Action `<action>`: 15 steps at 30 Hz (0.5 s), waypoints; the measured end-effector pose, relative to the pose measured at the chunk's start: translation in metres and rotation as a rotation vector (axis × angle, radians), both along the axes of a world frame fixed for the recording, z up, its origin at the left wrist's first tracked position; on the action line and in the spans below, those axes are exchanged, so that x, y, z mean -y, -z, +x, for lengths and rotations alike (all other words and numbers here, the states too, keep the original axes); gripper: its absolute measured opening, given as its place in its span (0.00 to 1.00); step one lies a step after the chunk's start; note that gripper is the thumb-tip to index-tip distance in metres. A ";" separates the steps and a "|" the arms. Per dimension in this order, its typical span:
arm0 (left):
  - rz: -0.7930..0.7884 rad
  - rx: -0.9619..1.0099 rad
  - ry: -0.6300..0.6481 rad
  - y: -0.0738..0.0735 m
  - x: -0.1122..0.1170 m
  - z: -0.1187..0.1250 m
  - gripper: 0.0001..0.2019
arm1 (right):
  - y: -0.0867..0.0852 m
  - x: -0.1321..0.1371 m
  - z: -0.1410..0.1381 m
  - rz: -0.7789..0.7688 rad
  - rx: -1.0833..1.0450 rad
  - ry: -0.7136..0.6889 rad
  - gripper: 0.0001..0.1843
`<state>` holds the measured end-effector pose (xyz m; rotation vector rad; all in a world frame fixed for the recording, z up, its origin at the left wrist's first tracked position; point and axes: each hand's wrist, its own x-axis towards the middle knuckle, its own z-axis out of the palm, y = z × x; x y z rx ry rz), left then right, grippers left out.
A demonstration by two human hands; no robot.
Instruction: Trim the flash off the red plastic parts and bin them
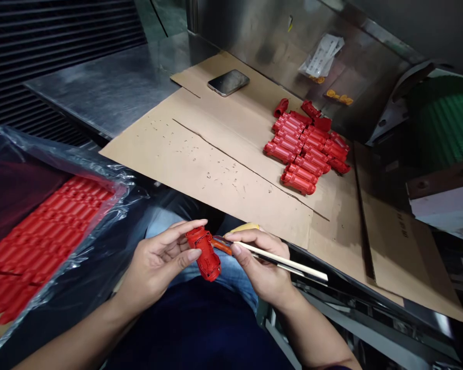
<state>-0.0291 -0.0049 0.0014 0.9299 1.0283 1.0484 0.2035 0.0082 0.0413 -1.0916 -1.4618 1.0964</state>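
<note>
My left hand (158, 264) is closed round a red ribbed plastic part (205, 253), held over my lap between thumb and fingers. My right hand (260, 262) grips a small knife (254, 249) with an orange body and a pale blade or handle sticking out to the right; its tip meets the top of the red part. A pile of several like red parts (306, 149) lies on the cardboard sheet (216, 154) ahead to the right.
A plastic-lined box (34, 236) at my left holds rows of red parts. A phone (228, 82) lies at the far end of the cardboard. A metal wall with a taped bag (321, 55) and a green conveyor (443, 123) stand right.
</note>
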 end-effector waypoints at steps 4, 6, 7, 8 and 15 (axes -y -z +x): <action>-0.007 0.022 0.019 0.001 0.002 0.001 0.23 | 0.004 -0.001 -0.001 0.000 0.018 -0.008 0.09; 0.000 0.024 0.022 0.000 0.002 0.001 0.23 | 0.005 -0.001 -0.002 -0.007 0.015 -0.013 0.09; 0.004 0.019 0.026 0.000 0.002 0.000 0.23 | 0.005 -0.001 -0.002 -0.011 0.012 -0.015 0.09; 0.006 0.012 0.029 -0.001 0.002 0.000 0.23 | 0.005 -0.001 -0.002 -0.016 0.009 -0.013 0.09; 0.050 -0.005 0.004 0.004 0.002 -0.001 0.22 | 0.004 -0.001 -0.002 -0.096 -0.023 -0.035 0.08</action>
